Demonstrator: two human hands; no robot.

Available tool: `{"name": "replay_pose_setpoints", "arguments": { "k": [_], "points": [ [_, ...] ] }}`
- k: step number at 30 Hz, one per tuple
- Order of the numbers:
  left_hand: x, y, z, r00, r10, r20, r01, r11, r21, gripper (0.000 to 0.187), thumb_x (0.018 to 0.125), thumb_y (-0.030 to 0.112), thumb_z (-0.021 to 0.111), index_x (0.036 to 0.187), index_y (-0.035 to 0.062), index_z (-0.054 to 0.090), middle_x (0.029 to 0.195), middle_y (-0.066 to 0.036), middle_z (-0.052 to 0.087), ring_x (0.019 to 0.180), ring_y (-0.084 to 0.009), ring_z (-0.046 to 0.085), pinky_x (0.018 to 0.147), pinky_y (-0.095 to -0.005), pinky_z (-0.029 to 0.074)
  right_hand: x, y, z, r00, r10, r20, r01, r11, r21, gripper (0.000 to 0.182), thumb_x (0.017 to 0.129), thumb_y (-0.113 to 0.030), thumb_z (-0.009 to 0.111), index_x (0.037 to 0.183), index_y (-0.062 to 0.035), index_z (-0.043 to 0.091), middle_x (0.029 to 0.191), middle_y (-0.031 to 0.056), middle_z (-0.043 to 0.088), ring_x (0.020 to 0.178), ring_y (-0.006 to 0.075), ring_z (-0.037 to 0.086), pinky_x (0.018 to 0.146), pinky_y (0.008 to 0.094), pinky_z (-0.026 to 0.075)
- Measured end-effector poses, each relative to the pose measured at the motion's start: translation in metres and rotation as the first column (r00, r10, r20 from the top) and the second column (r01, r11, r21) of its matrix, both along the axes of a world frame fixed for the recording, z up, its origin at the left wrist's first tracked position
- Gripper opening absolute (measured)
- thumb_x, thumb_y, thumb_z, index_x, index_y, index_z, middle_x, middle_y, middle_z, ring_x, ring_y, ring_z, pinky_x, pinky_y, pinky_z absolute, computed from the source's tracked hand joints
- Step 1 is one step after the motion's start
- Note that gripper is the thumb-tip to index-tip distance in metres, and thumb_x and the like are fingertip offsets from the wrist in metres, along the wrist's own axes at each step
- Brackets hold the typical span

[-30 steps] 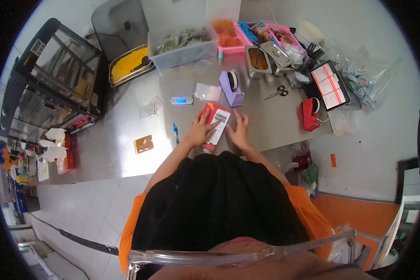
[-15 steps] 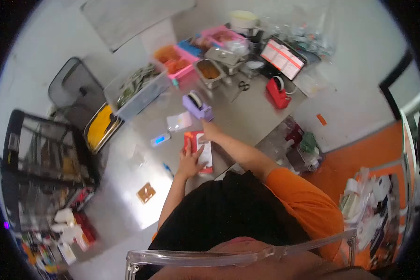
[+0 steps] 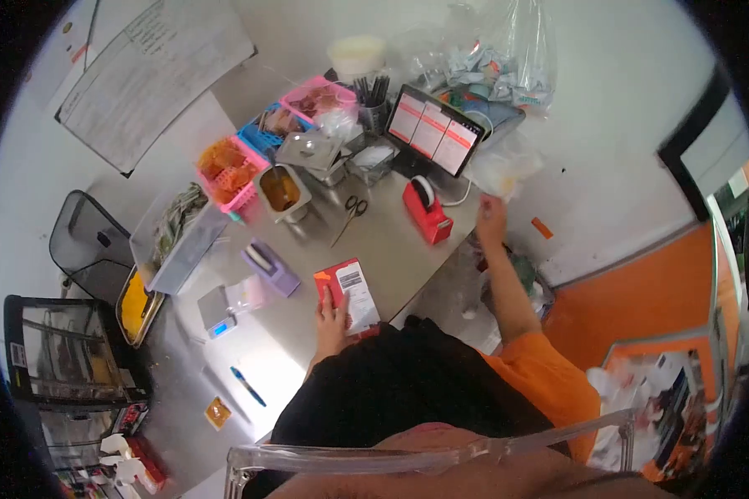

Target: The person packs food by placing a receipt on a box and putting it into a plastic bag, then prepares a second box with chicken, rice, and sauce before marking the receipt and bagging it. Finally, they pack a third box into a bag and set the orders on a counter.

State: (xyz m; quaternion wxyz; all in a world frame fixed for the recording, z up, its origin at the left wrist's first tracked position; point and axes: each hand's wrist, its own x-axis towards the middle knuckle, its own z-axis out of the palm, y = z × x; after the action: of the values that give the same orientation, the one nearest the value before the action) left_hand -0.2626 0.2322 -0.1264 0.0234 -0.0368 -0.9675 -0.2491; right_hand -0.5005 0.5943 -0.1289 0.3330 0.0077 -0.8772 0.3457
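A red box or packet with a white printed label [image 3: 359, 306] lies at the front edge of the metal table, against my dark apron. My left hand [image 3: 333, 323] rests on its left part, fingers stretched out and apart. My right hand [image 3: 491, 220] reaches out past the table's right edge to the clear plastic bag [image 3: 508, 169] beside the tablet. Its fingertips are at the bag's lower edge; whether they grip it I cannot make out. A red tape dispenser [image 3: 429, 218] stands left of that hand. A purple tape dispenser [image 3: 272, 270] stands beyond the red packet, to the left.
Scissors [image 3: 352, 218] and a steel pan of brown sauce [image 3: 282, 195] lie further back, near pink baskets [image 3: 233, 175] and a lit tablet [image 3: 433, 133]. On the left are a small scale [image 3: 216, 312], a blue pen [image 3: 248, 387], an orange sachet [image 3: 217, 412] and a clear bin [image 3: 183, 249].
My right hand has left the red packet and moved right and away to the clear plastic bag. The left hand stays on the packet. The camera view has turned to the right.
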Motion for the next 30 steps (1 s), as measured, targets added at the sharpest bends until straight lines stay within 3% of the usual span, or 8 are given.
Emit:
{"name": "replay_pose_setpoints", "arguments": {
  "k": [5, 9, 11, 14, 20, 25, 27, 30],
  "points": [
    [-0.070, 0.048, 0.016, 0.991, 0.133, -0.034, -0.128, 0.986, 0.104, 0.120, 0.045, 0.025, 0.086, 0.140, 0.0066, 0.014, 0.143, -0.024, 0.010, 0.121, -0.0443, 0.029, 0.099, -0.0484, 0.031, -0.139, 0.133, -0.016, 0.994, 0.090, -0.060, -0.054, 0.893, 0.446, 0.026, 0.076, 0.002, 0.048, 0.100, -0.0029, 0.058, 0.105, 0.0165, 0.057, 0.098, 0.0330, 0.053, 0.087, 0.0411, 0.041],
    [-0.092, 0.067, 0.028, 0.969, 0.243, -0.035, -0.240, 0.968, 0.078, 0.115, 0.047, 0.029, 0.085, 0.138, 0.0048, 0.018, 0.141, -0.023, 0.015, 0.121, -0.0436, 0.028, 0.100, -0.0483, 0.029, -0.217, 0.202, -0.037, 0.876, 0.214, 0.433, -0.381, 0.858, 0.345, 0.019, 0.076, -0.001, 0.050, 0.092, -0.0045, 0.061, 0.093, 0.0205, 0.060, 0.085, 0.0340, 0.058, 0.079, 0.0407, 0.046],
    [-0.090, 0.073, 0.030, 0.957, 0.291, -0.008, -0.290, 0.956, 0.040, 0.112, 0.048, 0.030, 0.085, 0.136, 0.0042, 0.021, 0.141, -0.023, 0.016, 0.121, -0.0434, 0.028, 0.100, -0.0484, 0.029, -0.233, 0.195, -0.009, 0.719, 0.068, 0.692, -0.411, 0.845, 0.343, 0.012, 0.075, -0.007, 0.057, 0.086, -0.0059, 0.061, 0.093, 0.0213, 0.060, 0.084, 0.0340, 0.059, 0.076, 0.0414, 0.046],
    [-0.080, 0.078, 0.031, 0.935, 0.353, 0.044, -0.355, 0.934, 0.050, 0.105, 0.050, 0.030, 0.084, 0.134, 0.0036, 0.026, 0.140, -0.023, 0.019, 0.122, -0.0427, 0.028, 0.100, -0.0481, 0.031, -0.248, 0.191, 0.015, 0.642, 0.029, 0.766, -0.580, 0.671, 0.461, 0.014, 0.069, -0.013, 0.065, 0.076, -0.0032, 0.059, 0.095, 0.0156, 0.059, 0.088, 0.0317, 0.057, 0.078, 0.0391, 0.045],
    [-0.079, 0.083, 0.017, 0.923, 0.385, 0.016, -0.383, 0.910, 0.161, 0.080, 0.065, 0.019, 0.077, 0.130, 0.0031, 0.033, 0.135, -0.022, 0.029, 0.120, -0.0376, 0.037, 0.096, -0.0404, 0.038, -0.274, 0.219, 0.006, 0.573, 0.667, 0.476, -0.813, 0.534, 0.232, 0.017, 0.064, -0.013, 0.071, 0.073, -0.0058, 0.059, 0.071, 0.0101, 0.057, 0.069, 0.0286, 0.054, 0.065, 0.0355, 0.044],
    [-0.090, 0.088, 0.018, 0.901, 0.432, 0.031, -0.428, 0.877, 0.218, 0.071, 0.070, 0.012, 0.073, 0.129, 0.0046, 0.034, 0.133, -0.020, 0.032, 0.099, -0.0312, 0.054, 0.084, -0.0366, 0.047, -0.252, 0.220, 0.015, 0.662, 0.238, 0.711, -0.663, 0.629, 0.407, 0.017, 0.067, -0.015, 0.068, 0.079, -0.0053, 0.059, 0.079, 0.0115, 0.060, 0.077, 0.0308, 0.057, 0.070, 0.0396, 0.045],
    [-0.094, 0.092, 0.024, 0.904, 0.428, 0.005, -0.416, 0.877, 0.239, 0.070, 0.071, 0.007, 0.072, 0.129, 0.0039, 0.034, 0.132, -0.020, 0.032, 0.082, -0.0244, 0.060, 0.076, -0.0327, 0.050, -0.241, 0.216, 0.029, 0.689, 0.159, 0.707, -0.644, 0.582, 0.496, 0.018, 0.068, -0.016, 0.067, 0.081, -0.0058, 0.060, 0.083, 0.0118, 0.061, 0.080, 0.0310, 0.058, 0.071, 0.0401, 0.046],
    [-0.095, 0.092, 0.025, 0.912, 0.409, -0.007, -0.397, 0.889, 0.228, 0.070, 0.071, 0.006, 0.071, 0.130, 0.0041, 0.033, 0.131, -0.020, 0.033, 0.091, -0.0264, 0.057, 0.077, -0.0319, 0.050, -0.254, 0.233, 0.021, 0.741, 0.214, 0.636, -0.650, 0.465, 0.601, 0.020, 0.069, -0.018, 0.067, 0.085, -0.0077, 0.061, 0.083, 0.0122, 0.062, 0.083, 0.0311, 0.058, 0.072, 0.0401, 0.046]
  ]
}}
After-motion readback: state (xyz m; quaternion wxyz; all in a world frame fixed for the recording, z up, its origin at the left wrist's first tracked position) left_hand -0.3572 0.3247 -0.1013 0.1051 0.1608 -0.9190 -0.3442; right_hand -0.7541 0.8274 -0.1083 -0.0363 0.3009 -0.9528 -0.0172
